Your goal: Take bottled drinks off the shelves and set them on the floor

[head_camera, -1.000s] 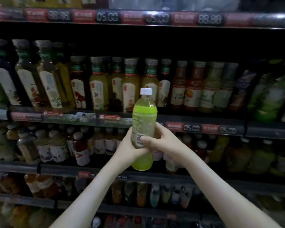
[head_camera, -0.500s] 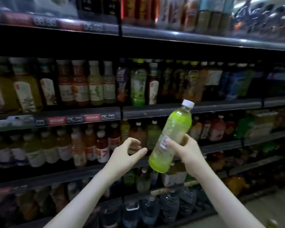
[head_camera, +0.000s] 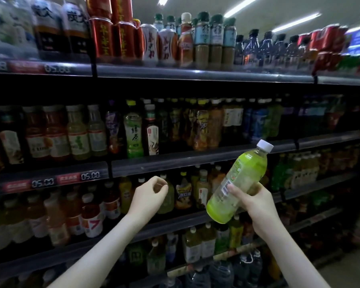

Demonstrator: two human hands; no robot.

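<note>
The right hand (head_camera: 256, 202) is closed around the lower half of a green bottle (head_camera: 238, 183) and holds it in the air in front of the shelves, tilted so that its white cap (head_camera: 265, 145) points up and to the right. The thumb lies across the label beside a barcode, and the other fingers are hidden behind the bottle. The bottle holds a pale green drink almost up to the neck. The left hand (head_camera: 149, 196) is empty and apart from the bottle, with its fingers curled loosely toward the thumb, in front of the shelf with small bottles. Behind the hands, the middle shelf (head_camera: 195, 161) carries upright bottles of yellow, orange and dark drinks; one green tea bottle (head_camera: 133, 132) with a yellow cap stands near the centre. Two price tags (head_camera: 68, 179) on the shelf edge at the left read 05.00, but the red labels beside them are too blurred to read. The top shelf (head_camera: 195, 72) holds red cans (head_camera: 112, 38) and coffee bottles (head_camera: 208, 40) with dark caps. The far right of the shelves is dark and smeared, so the bottles there cannot be made out. The lowest rows are cut off by the frame and partly covered by the two forearms.
</note>
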